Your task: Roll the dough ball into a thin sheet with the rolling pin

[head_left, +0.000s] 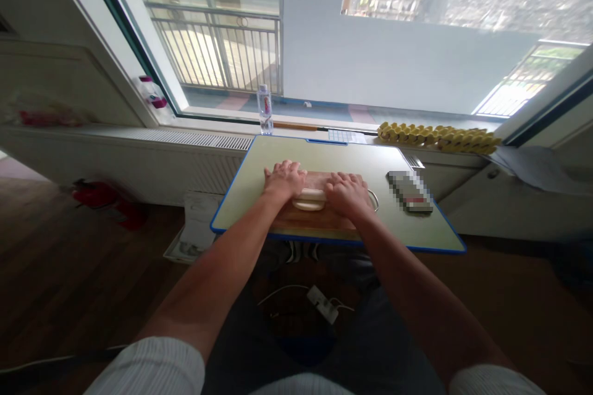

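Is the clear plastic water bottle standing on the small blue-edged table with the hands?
No, the clear plastic water bottle stands on the window sill behind the blue-edged table, apart from both hands.

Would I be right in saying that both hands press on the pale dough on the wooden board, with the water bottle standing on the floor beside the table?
Not quite. The head view shows the water bottle on the window ledge behind the table, not the floor. Otherwise yes: left hand and right hand press the pale dough on the wooden board.

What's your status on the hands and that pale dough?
Left hand, right hand flat on pale dough roll. Dough lies on brown wooden board. Nothing in the way.
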A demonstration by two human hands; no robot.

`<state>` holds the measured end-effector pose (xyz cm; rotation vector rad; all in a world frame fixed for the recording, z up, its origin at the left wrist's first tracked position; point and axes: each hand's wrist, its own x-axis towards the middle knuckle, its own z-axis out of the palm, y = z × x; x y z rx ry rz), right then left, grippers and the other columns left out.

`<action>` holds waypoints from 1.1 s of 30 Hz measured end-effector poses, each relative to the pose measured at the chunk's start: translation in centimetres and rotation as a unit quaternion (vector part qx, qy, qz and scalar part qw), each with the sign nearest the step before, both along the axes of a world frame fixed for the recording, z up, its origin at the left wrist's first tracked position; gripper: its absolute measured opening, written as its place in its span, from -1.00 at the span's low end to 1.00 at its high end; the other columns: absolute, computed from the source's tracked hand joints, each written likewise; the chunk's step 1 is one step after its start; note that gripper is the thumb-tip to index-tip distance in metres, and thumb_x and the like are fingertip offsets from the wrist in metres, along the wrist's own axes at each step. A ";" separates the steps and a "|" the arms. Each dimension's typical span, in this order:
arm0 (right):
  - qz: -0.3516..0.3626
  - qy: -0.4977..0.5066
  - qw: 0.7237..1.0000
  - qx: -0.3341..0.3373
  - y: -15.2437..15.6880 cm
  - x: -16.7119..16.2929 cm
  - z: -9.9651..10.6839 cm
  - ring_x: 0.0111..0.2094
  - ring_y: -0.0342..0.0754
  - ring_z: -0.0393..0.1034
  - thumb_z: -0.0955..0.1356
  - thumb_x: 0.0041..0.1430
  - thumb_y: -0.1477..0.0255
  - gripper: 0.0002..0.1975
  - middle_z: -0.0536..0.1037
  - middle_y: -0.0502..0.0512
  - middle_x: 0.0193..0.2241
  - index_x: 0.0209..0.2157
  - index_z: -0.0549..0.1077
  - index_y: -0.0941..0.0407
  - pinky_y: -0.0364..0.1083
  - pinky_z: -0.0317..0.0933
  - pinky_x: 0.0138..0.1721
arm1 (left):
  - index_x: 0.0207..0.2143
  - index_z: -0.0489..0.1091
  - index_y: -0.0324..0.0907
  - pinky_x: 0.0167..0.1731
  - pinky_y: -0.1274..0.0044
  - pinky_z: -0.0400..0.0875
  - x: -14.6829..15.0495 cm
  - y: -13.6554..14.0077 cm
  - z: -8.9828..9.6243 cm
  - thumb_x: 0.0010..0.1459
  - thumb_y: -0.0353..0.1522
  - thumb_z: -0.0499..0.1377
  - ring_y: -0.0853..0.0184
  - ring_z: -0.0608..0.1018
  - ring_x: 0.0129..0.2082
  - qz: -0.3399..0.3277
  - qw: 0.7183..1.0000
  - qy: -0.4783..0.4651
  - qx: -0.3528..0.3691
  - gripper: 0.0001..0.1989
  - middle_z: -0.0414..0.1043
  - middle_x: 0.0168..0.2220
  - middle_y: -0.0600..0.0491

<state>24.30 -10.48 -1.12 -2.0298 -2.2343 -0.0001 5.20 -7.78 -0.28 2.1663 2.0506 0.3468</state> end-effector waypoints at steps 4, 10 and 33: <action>-0.012 0.019 1.000 -0.014 2.3 0.1 -0.3 0.39 0.27 0.16 0.12 0.43 0.23 -0.36 0.30 0.17 0.45 0.45 0.28 0.07 0.28 0.03 0.38 | 0.28 0.39 -0.02 0.35 -0.09 0.17 0.0 1.7 0.0 0.45 -0.08 -0.12 -0.04 0.38 0.35 0.004 1.000 0.004 -0.006 -0.47 0.33 0.39 -0.13; -0.016 0.029 0.998 -0.053 4.5 0.1 -0.1 0.38 0.28 0.17 0.11 0.40 0.22 -0.35 0.27 0.20 0.46 0.44 0.28 0.06 0.29 0.09 0.34 | 0.22 0.42 -0.06 0.31 -0.07 0.23 0.2 3.3 0.1 0.45 -0.10 -0.10 -0.05 0.42 0.31 0.011 1.000 0.012 -0.026 -0.50 0.37 0.34 -0.18; -0.035 0.008 0.998 0.061 -6.3 -0.8 -0.1 0.48 0.27 0.03 0.05 0.54 0.25 -0.39 0.27 0.24 0.46 0.42 0.31 0.20 0.34 -0.08 0.43 | 0.33 0.35 0.08 0.39 -0.01 0.10 0.4 -5.4 -0.3 0.44 -0.06 -0.15 0.03 0.34 0.38 0.009 0.999 0.018 0.031 -0.44 0.32 0.42 -0.05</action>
